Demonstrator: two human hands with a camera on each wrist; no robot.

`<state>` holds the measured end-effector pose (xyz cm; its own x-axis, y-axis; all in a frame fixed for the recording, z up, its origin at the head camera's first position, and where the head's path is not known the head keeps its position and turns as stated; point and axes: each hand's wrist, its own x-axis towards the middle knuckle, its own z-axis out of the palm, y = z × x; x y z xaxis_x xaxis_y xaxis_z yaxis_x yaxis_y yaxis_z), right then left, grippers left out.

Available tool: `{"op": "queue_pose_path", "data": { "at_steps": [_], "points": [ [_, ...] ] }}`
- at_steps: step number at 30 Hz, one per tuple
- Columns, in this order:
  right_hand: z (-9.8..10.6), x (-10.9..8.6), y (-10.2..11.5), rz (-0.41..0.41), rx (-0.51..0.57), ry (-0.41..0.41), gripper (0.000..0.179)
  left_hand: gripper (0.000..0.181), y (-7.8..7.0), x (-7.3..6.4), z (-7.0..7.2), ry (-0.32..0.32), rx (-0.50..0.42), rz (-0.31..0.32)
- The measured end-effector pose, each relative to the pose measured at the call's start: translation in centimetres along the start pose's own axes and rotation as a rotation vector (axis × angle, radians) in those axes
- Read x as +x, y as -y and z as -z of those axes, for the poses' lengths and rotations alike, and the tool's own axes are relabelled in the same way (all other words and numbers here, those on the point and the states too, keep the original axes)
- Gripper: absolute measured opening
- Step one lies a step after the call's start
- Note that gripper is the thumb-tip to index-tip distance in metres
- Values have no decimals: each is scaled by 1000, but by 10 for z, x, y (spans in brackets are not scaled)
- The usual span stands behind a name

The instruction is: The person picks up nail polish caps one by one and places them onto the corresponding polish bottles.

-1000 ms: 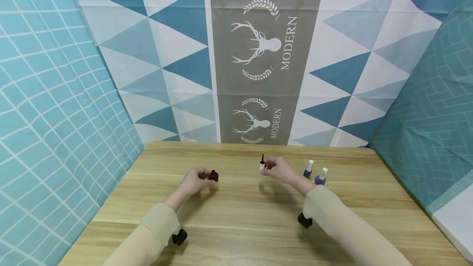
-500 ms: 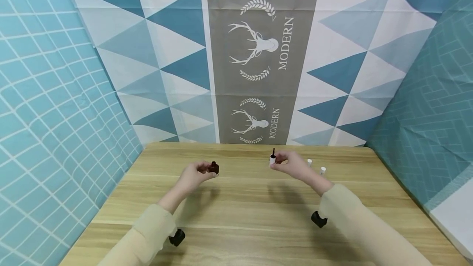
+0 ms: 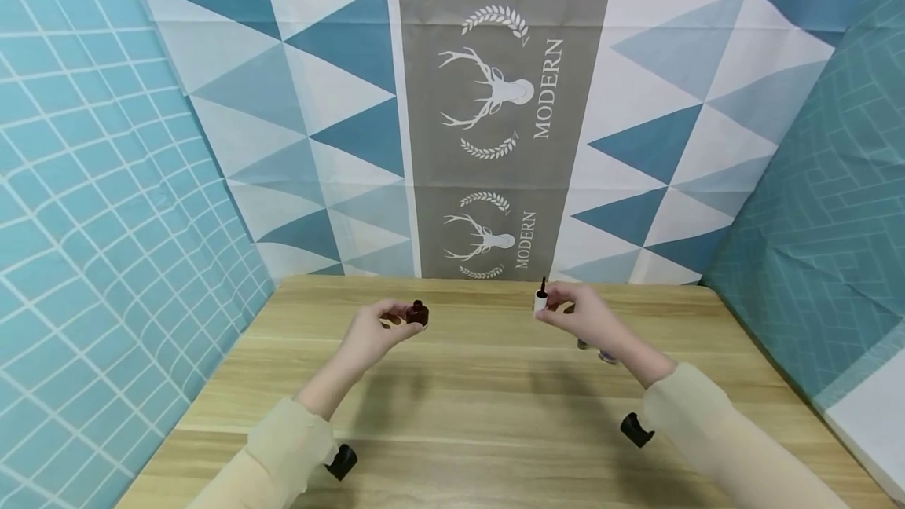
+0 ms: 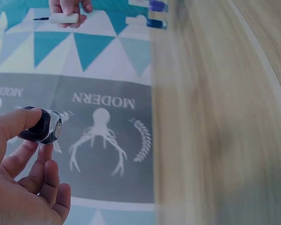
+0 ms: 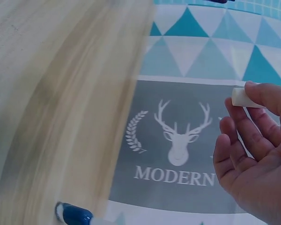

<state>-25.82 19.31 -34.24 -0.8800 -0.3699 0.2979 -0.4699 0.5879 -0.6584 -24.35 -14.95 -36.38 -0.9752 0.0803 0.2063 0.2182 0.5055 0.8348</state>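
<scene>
My left hand pinches a small dark nail polish bottle between thumb and fingers, raised above the table. The bottle's neck is uncapped and points up. To the right, my right hand holds a white nail polish cap upside down, its dark brush pointing upward. Cap and bottle are well apart. In the right wrist view only the white end of the cap shows; the brush is hidden there.
A blue nail polish bottle and a purple one, both white-capped, stand on the wooden table at the right. In the head view my right hand and wrist mostly cover them. A patterned cloth wall rises behind the table.
Both hands have risen off the table. My right hand has moved right with the cap, widening the gap to the bottle, and now covers most of the two standing bottles.
</scene>
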Motion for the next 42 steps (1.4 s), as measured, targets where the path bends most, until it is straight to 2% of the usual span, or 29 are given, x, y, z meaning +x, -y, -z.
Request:
{"op": "queue_pose_path", "data": {
  "at_steps": [8,13,18,28,37,42],
  "points": [
    [19,-14,20,-20,12,-49,25,30,-23,-12,-3,-23,-10,-56],
    [28,-22,33,-23,7,-87,30,27,-36,-20,-6,-21,-48,-67],
    [32,-25,36,-26,12,-109,29,25,-46,-26,-13,-22,-109,-85],
    [36,-34,44,-19,55,-175,28,25,-57,-33,-37,-52,-221,-150],
    [36,-39,51,14,98,-205,27,25,-62,-42,-61,-48,-297,-129],
    [35,-40,49,26,111,-207,29,24,-61,-41,-76,-37,-311,-159]
  ]
}}
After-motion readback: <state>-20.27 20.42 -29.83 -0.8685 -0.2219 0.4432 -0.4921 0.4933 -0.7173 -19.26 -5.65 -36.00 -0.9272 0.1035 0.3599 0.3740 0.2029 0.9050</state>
